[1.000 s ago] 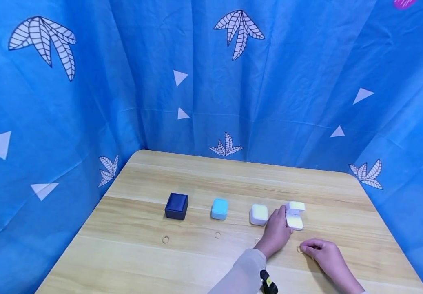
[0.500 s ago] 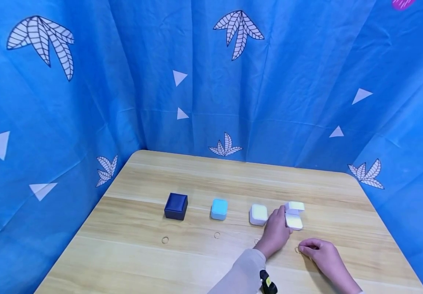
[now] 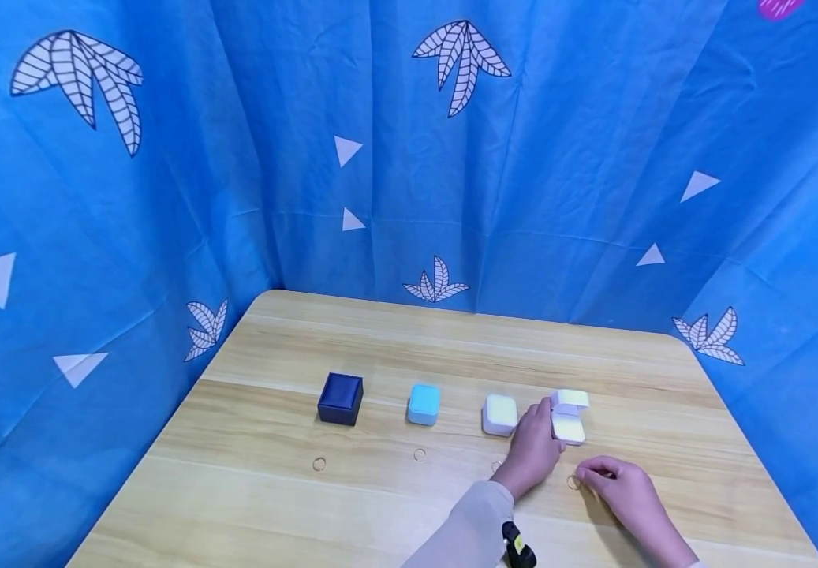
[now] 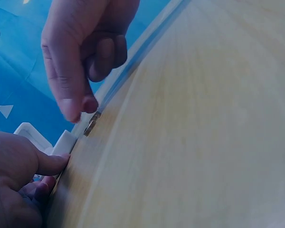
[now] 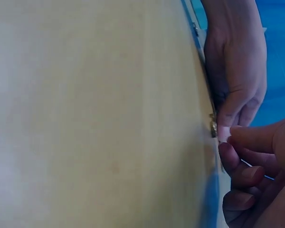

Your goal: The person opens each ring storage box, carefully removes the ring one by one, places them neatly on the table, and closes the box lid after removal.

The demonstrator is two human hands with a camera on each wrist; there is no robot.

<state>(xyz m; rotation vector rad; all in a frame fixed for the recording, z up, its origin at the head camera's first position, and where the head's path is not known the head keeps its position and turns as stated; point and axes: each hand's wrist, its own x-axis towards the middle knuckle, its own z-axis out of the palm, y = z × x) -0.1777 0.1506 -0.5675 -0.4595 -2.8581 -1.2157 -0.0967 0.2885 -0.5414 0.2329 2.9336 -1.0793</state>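
Note:
A white ring box (image 3: 569,428) stands with its lid up at the right of the row. My left hand (image 3: 532,446) grips the box's left side, and in the left wrist view the thumb presses on its base. To its right, my right hand (image 3: 625,493) is low over the table with fingers curled and thumb and forefinger pinched together. A thin gold ring (image 3: 573,482) is at those fingertips, close to the wood. The left wrist view shows this ring (image 4: 92,124) nearly edge-on, just below the fingertips, and the right wrist view shows it beside them.
Closed boxes stand left of the open one: white (image 3: 500,415), light blue (image 3: 424,404) and dark blue (image 3: 341,398). Before them lie a gold ring (image 3: 319,464), another ring (image 3: 420,454) and one partly behind the left wrist (image 3: 496,466). Blue curtains (image 3: 409,158) surround the wooden table (image 3: 238,505).
My right hand has shifted slightly left, and the ring at its fingertips with it; more of that ring shows. The left hand and the open box stay in place.

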